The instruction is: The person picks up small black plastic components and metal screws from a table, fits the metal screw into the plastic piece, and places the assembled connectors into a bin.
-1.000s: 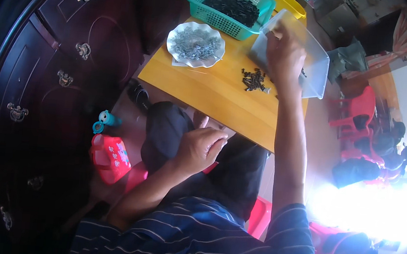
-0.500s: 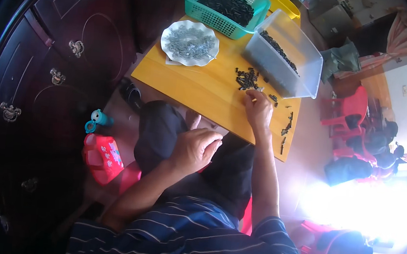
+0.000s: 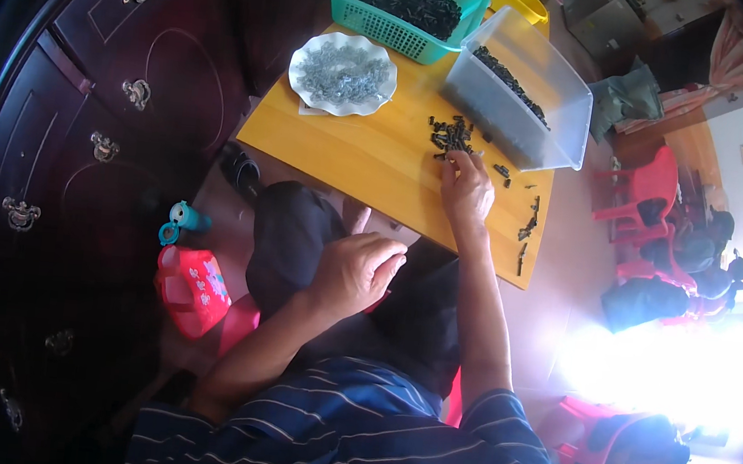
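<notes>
A small heap of dark plastic pieces [image 3: 450, 136] is picked at by the right hand [image 3: 467, 186], fingers pinched; much is left unsorted. The left hand [image 3: 357, 271] is rested loosely curled.

Dark blue short-sleeved shirt with thin pale stripes, dark trousers, bare forearms, no gloves or rings

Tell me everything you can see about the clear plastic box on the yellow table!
The clear rectangular plastic box looks like see-through plastic with tall walls and no lid. It stands upright at the far right part of the yellow wooden table, beside the green mesh basket. A thin layer of small dark pieces lies inside along its far side. A loose pile of the same dark pieces lies in front of it, where the right hand reaches.
</notes>
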{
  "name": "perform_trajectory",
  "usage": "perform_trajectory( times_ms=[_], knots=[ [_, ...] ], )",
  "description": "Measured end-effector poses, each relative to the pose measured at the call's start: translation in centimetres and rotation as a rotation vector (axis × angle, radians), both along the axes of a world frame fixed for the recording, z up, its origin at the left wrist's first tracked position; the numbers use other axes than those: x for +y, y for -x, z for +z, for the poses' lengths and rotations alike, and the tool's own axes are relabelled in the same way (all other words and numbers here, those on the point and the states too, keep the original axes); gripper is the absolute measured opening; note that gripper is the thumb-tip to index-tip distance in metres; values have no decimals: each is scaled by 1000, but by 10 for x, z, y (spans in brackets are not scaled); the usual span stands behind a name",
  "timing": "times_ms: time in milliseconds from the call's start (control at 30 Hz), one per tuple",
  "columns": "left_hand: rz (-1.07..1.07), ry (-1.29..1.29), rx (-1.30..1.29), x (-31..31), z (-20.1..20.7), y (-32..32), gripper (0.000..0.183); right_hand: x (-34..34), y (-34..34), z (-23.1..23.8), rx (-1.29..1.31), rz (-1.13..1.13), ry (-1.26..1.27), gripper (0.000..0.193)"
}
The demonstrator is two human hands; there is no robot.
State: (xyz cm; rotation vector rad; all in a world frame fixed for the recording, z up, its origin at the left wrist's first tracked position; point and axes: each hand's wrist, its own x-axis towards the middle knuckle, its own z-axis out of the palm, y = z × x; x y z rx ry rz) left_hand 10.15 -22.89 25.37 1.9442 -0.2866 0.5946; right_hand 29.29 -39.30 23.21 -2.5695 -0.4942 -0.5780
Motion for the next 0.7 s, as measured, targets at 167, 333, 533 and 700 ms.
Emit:
perform_trajectory(
  times_ms=[167,333,533,700],
  knots=[
    [5,3,-8,1,1,1,9,-5,14,3,52,-28,37,9],
    [-3,-11,-7,-1,1,0,10,-7,17,3,49,-19,45,9],
    [39,126,88,0,-8,-3,7,-6,34,8,147,-33,29,12],
    [56,38,99,3,-6,-2,4,8,67,7,154,103,-133,14]
  ],
)
